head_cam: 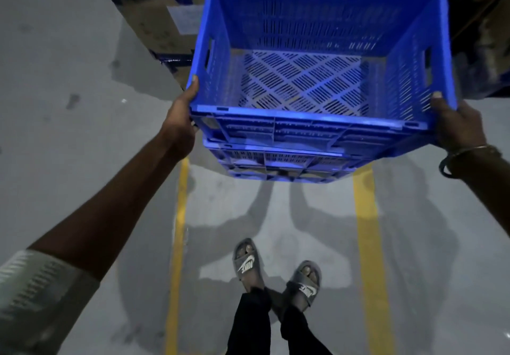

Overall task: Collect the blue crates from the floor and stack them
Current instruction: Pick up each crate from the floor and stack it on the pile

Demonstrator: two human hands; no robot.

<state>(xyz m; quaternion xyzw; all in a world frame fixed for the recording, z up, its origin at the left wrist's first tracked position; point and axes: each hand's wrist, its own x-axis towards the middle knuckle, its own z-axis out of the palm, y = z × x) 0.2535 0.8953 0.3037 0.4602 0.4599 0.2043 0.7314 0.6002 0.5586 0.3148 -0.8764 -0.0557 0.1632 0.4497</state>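
An empty blue slotted crate (317,123) is held in front of me at its near corners. My left hand (182,114) grips the near left corner, thumb over the rim. My right hand (455,123) grips the near right corner, a bangle on its wrist. Directly under it sits a second blue crate (281,161), only its near wall showing; the top one rests in or just above it, and I cannot tell which. Whether the lower crate stands on the floor is hidden.
Grey floor with two yellow lines (179,230) running away from me, one on each side of my feet in sandals (276,272). Cardboard boxes (162,26) and dark blue goods stand at the back left; more stacked goods (485,37) at the back right.
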